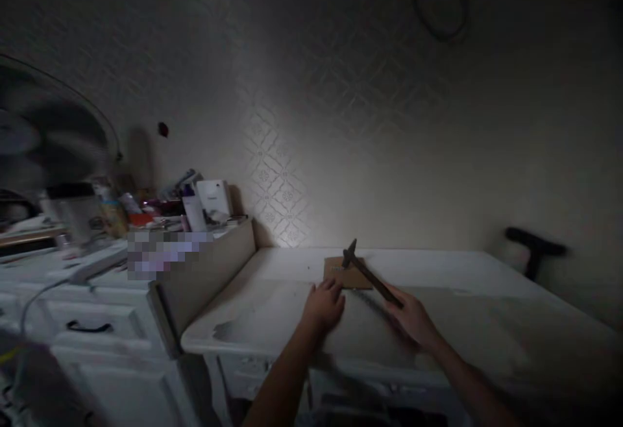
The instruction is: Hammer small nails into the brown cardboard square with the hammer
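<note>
My right hand [413, 317] is closed around the wooden handle of a hammer [372, 276]. The hammer's dark head is raised over a small brown board [357, 278], which lies flat on the white tabletop [272, 310]. A row of tiny pale marks, too small to make out, shows near the board's upper left. At the near left edge of the board rests my left hand [324, 307], its fingers reaching onto that edge with nothing seen gripped in them.
To the left stands a white drawer cabinet [97, 320] topped with bottles, a white box [214, 198] and clutter. A fan [53, 128] is at the far left. Behind the table is a patterned wall [360, 154]. A dark T-shaped backrest [534, 248] rises beyond the right edge.
</note>
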Tool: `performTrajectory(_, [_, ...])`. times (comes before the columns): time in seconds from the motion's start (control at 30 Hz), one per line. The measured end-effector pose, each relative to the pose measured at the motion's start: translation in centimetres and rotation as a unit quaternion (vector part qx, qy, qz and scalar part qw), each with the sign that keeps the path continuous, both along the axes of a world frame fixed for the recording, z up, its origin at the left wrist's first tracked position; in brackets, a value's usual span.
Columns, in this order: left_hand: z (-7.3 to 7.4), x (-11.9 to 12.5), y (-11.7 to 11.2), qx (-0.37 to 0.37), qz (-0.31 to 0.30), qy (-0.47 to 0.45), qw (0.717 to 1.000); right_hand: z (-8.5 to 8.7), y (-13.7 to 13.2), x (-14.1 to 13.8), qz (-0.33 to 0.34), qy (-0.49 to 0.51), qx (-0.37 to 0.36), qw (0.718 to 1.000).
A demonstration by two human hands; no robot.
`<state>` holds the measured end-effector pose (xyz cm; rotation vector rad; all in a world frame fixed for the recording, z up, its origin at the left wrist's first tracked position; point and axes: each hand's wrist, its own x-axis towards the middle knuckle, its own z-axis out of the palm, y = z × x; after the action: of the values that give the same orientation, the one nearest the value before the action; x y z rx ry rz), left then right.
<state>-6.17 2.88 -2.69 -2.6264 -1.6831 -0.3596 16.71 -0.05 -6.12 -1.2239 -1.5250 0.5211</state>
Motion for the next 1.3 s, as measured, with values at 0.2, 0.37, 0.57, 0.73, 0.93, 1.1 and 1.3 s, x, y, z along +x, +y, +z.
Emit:
performTrajectory(0.2, [-0.03,0.01,0.03,-0.003,0.001,0.000,1.000,-0.02,-0.05,0.06,0.011,0.005,-0.005,1.000])
performTrajectory(0.37, [-0.22,-0.06,0.13,0.004,0.000,-0.009,1.000,0.08,-0.04,-0.04,0.018,0.011,-0.014,1.000])
performTrajectory(0.57, [-0.30,-0.02,0.17,0.006,0.002,-0.011,1.000,-0.09,0.06,-0.03,0.009,0.017,-0.017,1.000])
performTrajectory(0.73, [-0.18,-0.03,0.15,0.003,0.001,0.003,1.000,-0.03,-0.01,0.04,0.013,0.011,-0.018,1.000])
performTrajectory(0.93, [-0.11,-0.02,0.05,-0.001,0.002,-0.008,1.000,0.02,-0.13,-0.05,0.014,0.008,-0.015,1.000])
performTrajectory(1.1, [-0.07,0.02,0.05,-0.002,0.001,-0.005,1.000,0.28,-0.19,-0.08,0.015,0.007,-0.005,1.000])
performTrajectory(1.3, [-0.01,0.07,0.02,-0.002,0.003,-0.003,1.000,0.07,-0.13,0.02,0.013,0.013,-0.006,1.000])
